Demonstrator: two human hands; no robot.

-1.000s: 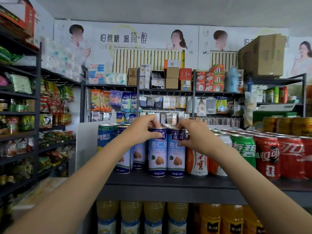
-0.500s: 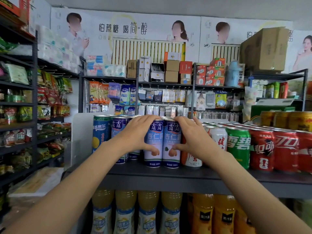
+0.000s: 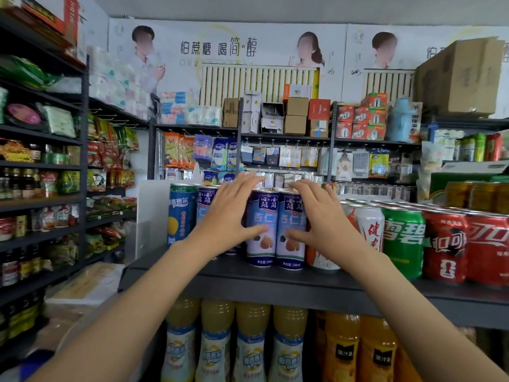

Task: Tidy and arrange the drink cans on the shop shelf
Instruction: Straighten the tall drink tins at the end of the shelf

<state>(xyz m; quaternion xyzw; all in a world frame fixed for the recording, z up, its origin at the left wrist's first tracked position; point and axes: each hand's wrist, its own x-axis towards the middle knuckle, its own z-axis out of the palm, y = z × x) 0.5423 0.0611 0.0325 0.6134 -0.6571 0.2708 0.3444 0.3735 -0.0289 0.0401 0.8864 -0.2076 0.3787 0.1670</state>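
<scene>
On the shelf [image 3: 275, 282], near its front edge, two tall cans [image 3: 276, 230] stand touching; left hand [image 3: 230, 216] and right hand [image 3: 321, 219] flank them, fingers straight, grasping nothing; an uneven squeeze could tip one forward off the edge.

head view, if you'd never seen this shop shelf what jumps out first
Two bare hands, left hand and right hand, flank a pair of tall blue-and-white almond drink cans at the front of the dark metal shelf. Right of them stand a green soda can and red cola cans.
</scene>
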